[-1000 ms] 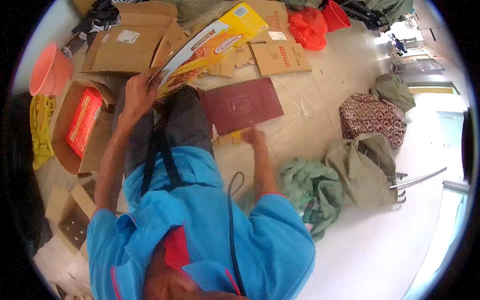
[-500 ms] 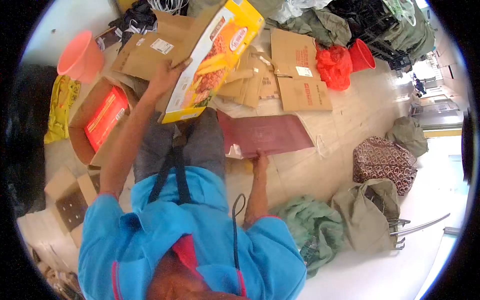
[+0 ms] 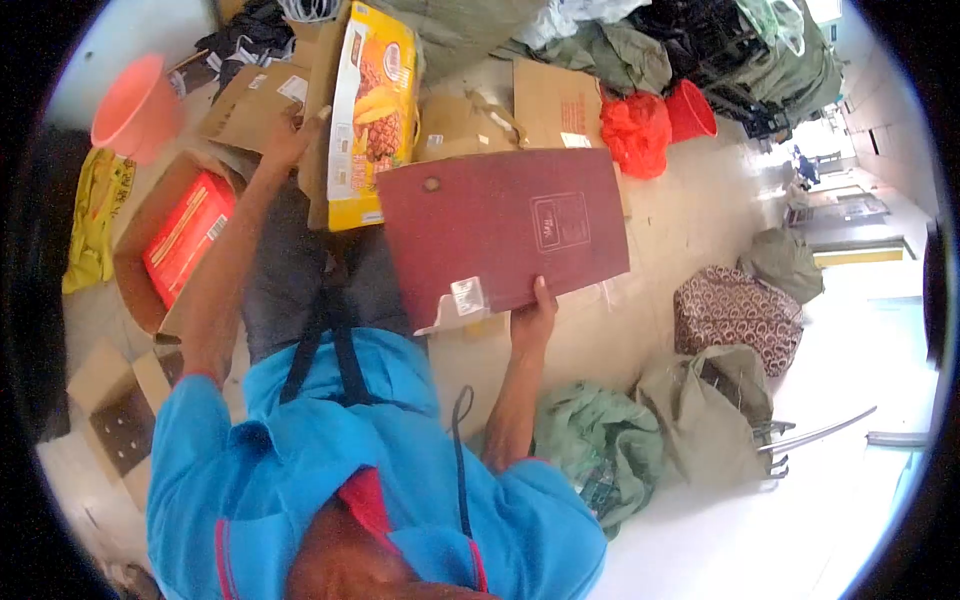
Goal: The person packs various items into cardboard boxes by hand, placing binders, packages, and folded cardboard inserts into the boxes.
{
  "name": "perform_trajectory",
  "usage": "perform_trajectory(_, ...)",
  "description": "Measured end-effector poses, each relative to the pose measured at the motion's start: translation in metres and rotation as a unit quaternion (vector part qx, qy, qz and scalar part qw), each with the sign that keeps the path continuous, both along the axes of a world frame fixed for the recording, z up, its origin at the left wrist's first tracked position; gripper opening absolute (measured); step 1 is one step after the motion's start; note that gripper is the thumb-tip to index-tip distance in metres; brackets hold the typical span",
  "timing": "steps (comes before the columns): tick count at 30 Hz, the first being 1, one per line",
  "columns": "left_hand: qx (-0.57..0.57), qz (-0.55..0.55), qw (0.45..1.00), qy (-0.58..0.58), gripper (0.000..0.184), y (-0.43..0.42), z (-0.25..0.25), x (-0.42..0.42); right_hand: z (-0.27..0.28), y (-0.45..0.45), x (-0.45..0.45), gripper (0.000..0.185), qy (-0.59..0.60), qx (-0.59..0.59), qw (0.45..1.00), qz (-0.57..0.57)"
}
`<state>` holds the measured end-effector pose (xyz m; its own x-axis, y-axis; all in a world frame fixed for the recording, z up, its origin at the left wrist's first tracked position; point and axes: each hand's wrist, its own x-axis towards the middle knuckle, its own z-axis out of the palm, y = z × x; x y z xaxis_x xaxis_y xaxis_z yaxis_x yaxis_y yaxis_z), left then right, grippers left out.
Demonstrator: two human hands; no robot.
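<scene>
Two cardboard pieces found in hand above a pale tiled floor (image 3: pixel 690 200).
The person's left hand (image 3: pixel 288 143) gripped the brown left edge of a flattened yellow cardboard carton with food print (image 3: pixel 372 120), fingers bent onto that edge. The right hand (image 3: pixel 535 312) pinched the lower edge of a flat maroon rectangular cardboard sheet (image 3: pixel 490 225), thumb on top, other fingers hidden beneath. The sheet's upper left corner overlapped the carton's lower right corner in view; contact could not be determined. A patterned brown-and-white fabric bag (image 3: pixel 738 318) stood near the floor's right edge; a pink plastic bucket (image 3: pixel 137 112) stood toward its upper left corner.
</scene>
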<state>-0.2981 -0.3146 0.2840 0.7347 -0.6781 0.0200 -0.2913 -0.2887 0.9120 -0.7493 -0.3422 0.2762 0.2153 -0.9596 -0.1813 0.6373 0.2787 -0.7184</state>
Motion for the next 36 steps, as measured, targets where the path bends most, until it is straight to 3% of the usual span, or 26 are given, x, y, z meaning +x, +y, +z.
perform_trajectory(2, -0.043, -0.059, 0.997, -0.039, 0.049, 0.018, 0.005, 0.005, 0.007, 0.001, 0.023, 0.044, 0.06, -0.043, 0.997, 0.01)
perform_trajectory(3, -0.161, -0.043, 0.986, 0.018, 0.052, 0.028, 0.007, -0.009, 0.007, 0.003, 0.031, 0.044, 0.062, -0.041, 0.997, 0.023)
perform_trajectory(7, -0.077, -0.056, 0.995, 0.0, 0.062, 0.093, 0.044, -0.052, 0.006, 0.013, 0.076, 0.035, 0.224, -0.119, 0.964, 0.083)
perform_trajectory(9, -0.021, -0.059, 0.985, -0.164, 0.073, 0.111, 0.034, -0.055, 0.019, 0.032, 0.099, 0.031, 0.312, -0.163, 0.932, 0.082)
perform_trajectory(10, -0.019, -0.046, 0.985, -0.164, 0.073, 0.119, 0.034, -0.052, 0.017, 0.041, 0.106, 0.031, 0.31, -0.167, 0.931, 0.094)
perform_trajectory(12, -0.066, -0.119, 0.991, -0.007, 0.083, 0.131, 0.035, -0.042, 0.014, 0.052, 0.118, 0.051, 0.291, -0.214, 0.906, 0.219)
perform_trajectory(13, -0.065, -0.11, 0.992, -0.006, 0.083, 0.141, 0.037, -0.039, 0.015, 0.058, 0.122, 0.051, 0.291, -0.214, 0.904, 0.228)
perform_trajectory(15, 0.007, -0.185, 0.971, 0.148, 0.07, 0.165, 0.054, -0.039, 0.02, 0.066, 0.121, 0.056, 0.327, -0.18, 0.857, 0.354)
perform_trajectory(16, 0.038, -0.226, 0.949, 0.215, 0.063, 0.169, 0.059, -0.034, 0.02, 0.062, 0.124, 0.056, 0.325, -0.186, 0.856, 0.356)
perform_trajectory(18, 0.005, -0.227, 0.947, 0.228, 0.055, 0.177, 0.059, -0.038, 0.023, 0.054, 0.117, 0.052, 0.38, -0.238, 0.82, 0.356)
perform_trajectory(19, -0.025, -0.23, 0.943, 0.241, 0.047, 0.182, 0.06, -0.042, 0.016, 0.045, 0.111, 0.052, 0.381, -0.237, 0.819, 0.357)
perform_trajectory(20, -0.027, -0.23, 0.942, 0.241, 0.047, 0.184, 0.061, -0.043, 0.002, 0.029, 0.105, 0.052, 0.322, -0.188, 0.875, 0.309)
perform_trajectory(22, -0.02, -0.224, 0.949, 0.221, 0.047, 0.184, 0.064, -0.047, 0.024, -0.002, 0.108, 0.057, 0.234, -0.135, 0.941, 0.205)
perform_trajectory(23, -0.022, -0.227, 0.948, 0.223, 0.047, 0.186, 0.064, -0.051, 0.063, -0.011, 0.117, 0.063, 0.209, -0.13, 0.957, 0.152)
perform_trajectory(24, -0.037, -0.219, 0.955, 0.196, 0.045, 0.186, 0.063, -0.054, 0.096, -0.015, 0.122, 0.067, 0.282, -0.2, 0.929, 0.133)
perform_trajectory(26, -0.056, -0.217, 0.96, 0.167, 0.044, 0.183, 0.065, -0.059, 0.109, -0.041, 0.117, 0.066, 0.224, -0.219, 0.94, 0.135)
perform_trajectory(29, -0.084, -0.22, 0.962, 0.141, 0.039, 0.187, 0.087, -0.068, 0.131, -0.06, 0.126, 0.075, 0.324, -0.254, 0.901, 0.135)
perform_trajectory(30, -0.048, -0.229, 0.97, 0.072, 0.035, 0.187, 0.108, -0.073, 0.136, -0.066, 0.13, 0.075, 0.322, -0.261, 0.9, 0.133)
perform_trajectory(32, -0.012, -0.235, 0.972, 0.006, 0.032, 0.187, 0.123, -0.076, 0.15, -0.069, 0.132, 0.083, 0.396, -0.475, 0.781, 0.081)
perform_trajectory(34, -0.008, -0.243, 0.952, -0.188, 0.034, 0.186, 0.126, -0.075, 0.171, -0.054, 0.13, 0.084, 0.41, -0.453, 0.778, 0.147)
perform_trajectory(36, -0.028, -0.262, 0.933, -0.247, 0.037, 0.188, 0.13, -0.076, 0.163, -0.065, 0.117, 0.088, 0.494, -0.484, 0.685, 0.228)
